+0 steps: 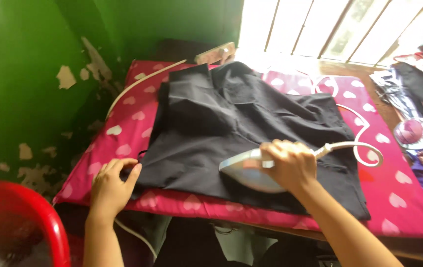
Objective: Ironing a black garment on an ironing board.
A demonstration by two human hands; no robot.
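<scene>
**Iron on black cloth, other hand pinning the edge**

Iron (251, 170) sits flat on the black cloth (241, 133), nose pointing left toward the free hand. Right hand (290, 165) is wrapped shut around the handle from above, so weight goes straight down through the soleplate.

Left hand (112, 185) lies well left of the iron, fingers spread and pressing the cloth's near-left corner onto the pad. Judging by that, it keeps the fabric taut so the iron doesn't drag it into folds.

Cord (357, 143) loops off the handle's rear, right of the grip, clear of the soleplate path.

Under the cloth: pink pad (404, 198) with heart print. Far left of the pinning hand, a red chair (48, 222) against the green wall (19, 74). Barred window (340, 27) beyond the pad's far edge.
</scene>
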